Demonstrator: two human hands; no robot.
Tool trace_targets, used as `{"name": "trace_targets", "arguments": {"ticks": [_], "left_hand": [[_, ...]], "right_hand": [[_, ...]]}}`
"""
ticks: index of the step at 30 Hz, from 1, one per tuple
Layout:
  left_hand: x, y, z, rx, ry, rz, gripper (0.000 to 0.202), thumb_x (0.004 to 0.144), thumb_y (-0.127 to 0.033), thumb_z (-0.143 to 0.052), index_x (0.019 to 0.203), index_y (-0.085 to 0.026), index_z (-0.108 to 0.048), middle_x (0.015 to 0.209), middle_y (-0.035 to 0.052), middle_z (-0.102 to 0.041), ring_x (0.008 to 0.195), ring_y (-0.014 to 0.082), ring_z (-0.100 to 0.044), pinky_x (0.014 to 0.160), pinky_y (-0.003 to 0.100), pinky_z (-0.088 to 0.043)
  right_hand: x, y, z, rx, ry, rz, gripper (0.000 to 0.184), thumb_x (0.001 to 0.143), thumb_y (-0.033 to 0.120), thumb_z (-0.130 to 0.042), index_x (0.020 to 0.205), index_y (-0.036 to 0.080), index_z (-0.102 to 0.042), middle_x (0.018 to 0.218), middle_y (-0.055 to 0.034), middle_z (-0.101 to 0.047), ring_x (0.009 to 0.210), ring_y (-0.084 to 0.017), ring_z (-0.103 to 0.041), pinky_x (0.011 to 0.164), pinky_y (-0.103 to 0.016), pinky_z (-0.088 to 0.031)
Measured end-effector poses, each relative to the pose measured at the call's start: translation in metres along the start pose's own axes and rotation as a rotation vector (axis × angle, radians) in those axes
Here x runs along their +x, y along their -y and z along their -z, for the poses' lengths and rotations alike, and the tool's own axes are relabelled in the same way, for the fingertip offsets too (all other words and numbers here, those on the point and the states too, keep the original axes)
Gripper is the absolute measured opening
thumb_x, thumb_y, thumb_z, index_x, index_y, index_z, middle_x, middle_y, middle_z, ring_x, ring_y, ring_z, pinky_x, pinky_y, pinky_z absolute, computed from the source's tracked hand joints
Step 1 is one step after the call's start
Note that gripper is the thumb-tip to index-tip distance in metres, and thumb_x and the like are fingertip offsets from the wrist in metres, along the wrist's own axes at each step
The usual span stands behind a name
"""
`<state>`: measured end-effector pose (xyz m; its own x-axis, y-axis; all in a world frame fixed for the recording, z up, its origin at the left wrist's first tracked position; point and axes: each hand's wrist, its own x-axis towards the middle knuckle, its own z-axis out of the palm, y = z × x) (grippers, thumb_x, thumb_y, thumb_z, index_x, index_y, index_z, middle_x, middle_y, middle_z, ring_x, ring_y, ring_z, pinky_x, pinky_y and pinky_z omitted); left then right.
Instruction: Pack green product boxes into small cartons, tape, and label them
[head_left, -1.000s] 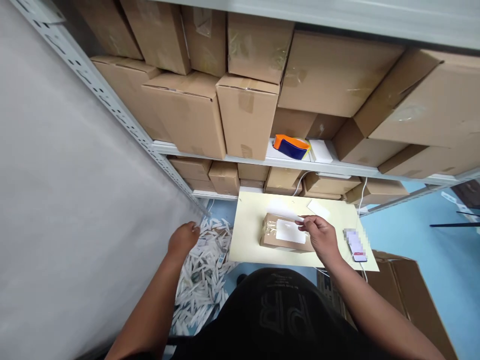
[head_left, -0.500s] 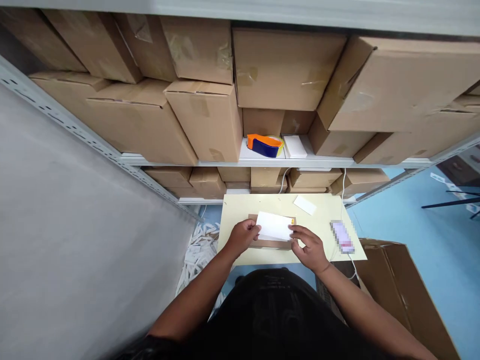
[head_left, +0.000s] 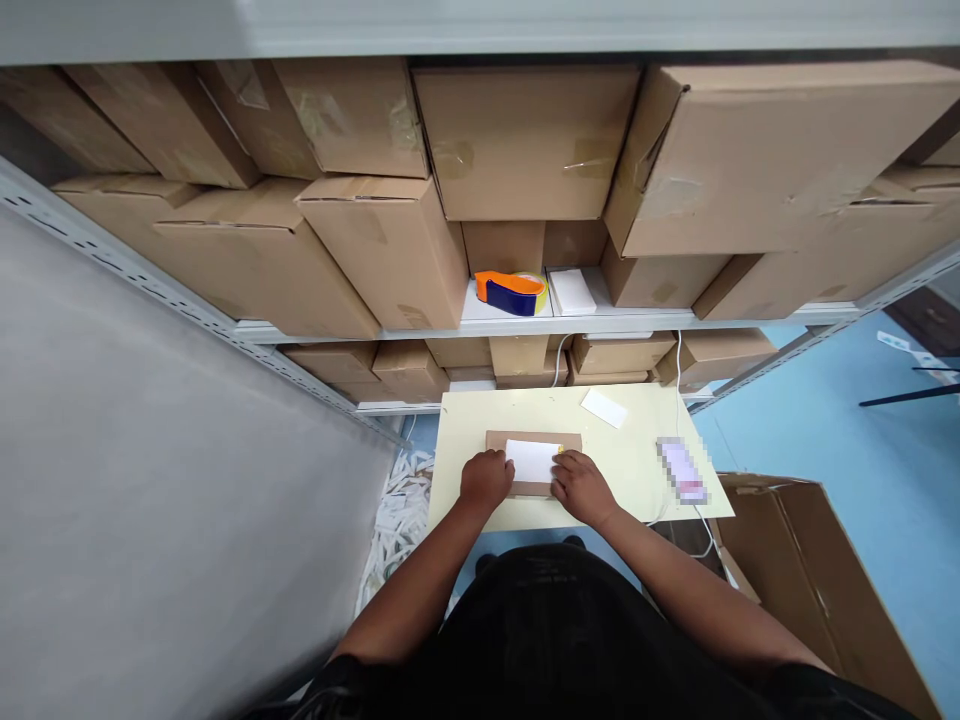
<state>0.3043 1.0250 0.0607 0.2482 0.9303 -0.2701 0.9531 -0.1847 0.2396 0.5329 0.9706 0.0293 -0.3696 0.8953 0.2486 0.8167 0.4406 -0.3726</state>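
The label (head_left: 532,461) is laid on the box (head_left: 532,489) on the table (head_left: 628,465); its left edge is touched by the curled left hand (head_left: 486,479), its right by the bent right hand (head_left: 585,488); pinching cannot be confirmed

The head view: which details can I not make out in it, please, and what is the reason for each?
In the head view:
- Yellow mark on the white label: too small to read, partly covered by the right hand.
- Left hand: most fingertips are hidden by the hand itself.
- Phone: its screen is pixelated.
- Open carton: cut off by the bottom edge.
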Motion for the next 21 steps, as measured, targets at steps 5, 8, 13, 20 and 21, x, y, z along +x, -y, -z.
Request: {"name": "trace_targets", "arguments": {"ticks": [5,8,13,20,21], "left_hand": [[0.003,0.009,0.001,-0.019,-0.075,-0.038,0.026,0.099,-0.03,-0.051,0.11,-0.014,-0.069,0.11,0.0161,-0.069,0.109,0.0298,-0.063,0.091,0.039,-0.047],[0.003,0.018,0.0,-0.034,-0.184,-0.177,0.036,0.096,-0.023,-0.053,0.13,-0.018,-0.064,0.138,0.0155,-0.061,0.131,0.0301,-0.053,0.106,0.042,-0.042],[0.008,0.033,-0.018,0.016,-0.179,-0.326,0.047,0.099,-0.024,-0.045,0.144,-0.021,-0.058,0.16,0.0103,-0.046,0.151,0.0316,-0.036,0.118,0.049,-0.034],[0.007,0.055,-0.039,-0.202,-0.277,-0.26,0.057,0.096,-0.035,-0.05,0.15,-0.018,-0.052,0.166,0.0133,-0.037,0.154,0.0349,-0.031,0.122,0.051,-0.032],[0.005,0.058,-0.041,-0.283,-0.285,-0.21,0.06,0.096,-0.037,-0.051,0.152,-0.016,-0.049,0.166,0.0147,-0.037,0.154,0.0344,-0.03,0.123,0.05,-0.031]], "right_hand": [[-0.002,-0.002,0.001,-0.022,0.016,-0.045,0.022,0.091,0.017,-0.059,0.104,0.019,-0.077,0.127,-0.0125,-0.072,0.124,-0.032,-0.06,0.108,-0.05,-0.047],[-0.002,-0.003,0.004,-0.025,0.018,-0.082,0.028,0.093,0.019,-0.058,0.115,0.017,-0.075,0.134,-0.0142,-0.069,0.128,-0.032,-0.058,0.111,-0.048,-0.046],[0.0,-0.006,-0.001,-0.086,0.076,-0.11,0.039,0.096,0.021,-0.054,0.131,0.016,-0.068,0.147,-0.0136,-0.061,0.138,-0.035,-0.05,0.115,-0.051,-0.041],[-0.013,-0.009,-0.011,0.014,-0.026,-0.309,0.05,0.093,0.026,-0.053,0.141,0.015,-0.061,0.156,-0.0134,-0.052,0.145,-0.032,-0.045,0.122,-0.049,-0.034],[-0.019,-0.01,-0.012,0.054,-0.067,-0.401,0.053,0.093,0.029,-0.053,0.144,0.015,-0.059,0.157,-0.0141,-0.051,0.146,-0.032,-0.044,0.123,-0.049,-0.034]]}}
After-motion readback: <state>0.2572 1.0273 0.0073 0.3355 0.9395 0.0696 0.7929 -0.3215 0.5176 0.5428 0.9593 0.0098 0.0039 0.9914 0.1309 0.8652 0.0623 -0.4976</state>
